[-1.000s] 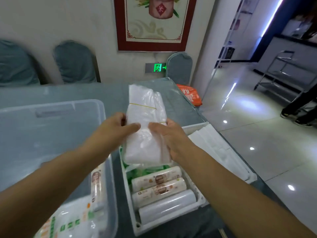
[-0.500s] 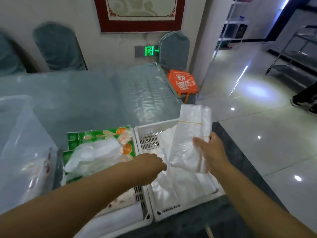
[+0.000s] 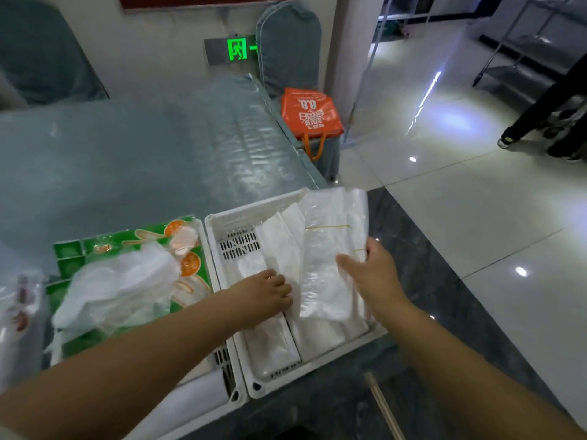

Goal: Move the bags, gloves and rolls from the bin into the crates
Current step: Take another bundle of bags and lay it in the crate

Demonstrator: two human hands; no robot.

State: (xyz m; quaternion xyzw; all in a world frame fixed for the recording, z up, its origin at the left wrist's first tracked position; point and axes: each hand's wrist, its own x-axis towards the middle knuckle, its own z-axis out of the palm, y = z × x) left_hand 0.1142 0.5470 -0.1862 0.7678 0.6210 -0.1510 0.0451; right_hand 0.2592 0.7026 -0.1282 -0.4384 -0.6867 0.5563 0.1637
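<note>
My right hand grips a banded bundle of clear plastic bags by its right edge, thumb on top. The bundle lies low over the right side of the right white crate, on white bags stacked there. My left hand rests with bent fingers on the white bag stack in the same crate's left half and holds nothing. The left white crate holds green packs, a loose heap of clear gloves or bags and a white roll. The clear bin shows at the left edge.
The crates sit at the right end of a grey-covered table, whose edge drops to a dark floor strip. An orange bag stands beyond the table corner. A person's legs are on the tiled floor at far right. Chairs line the wall.
The view swung right from the bin to the crates. My left hand let go of the bundle and went onto the stacked bags. My right hand lowered the bundle into the right crate.
</note>
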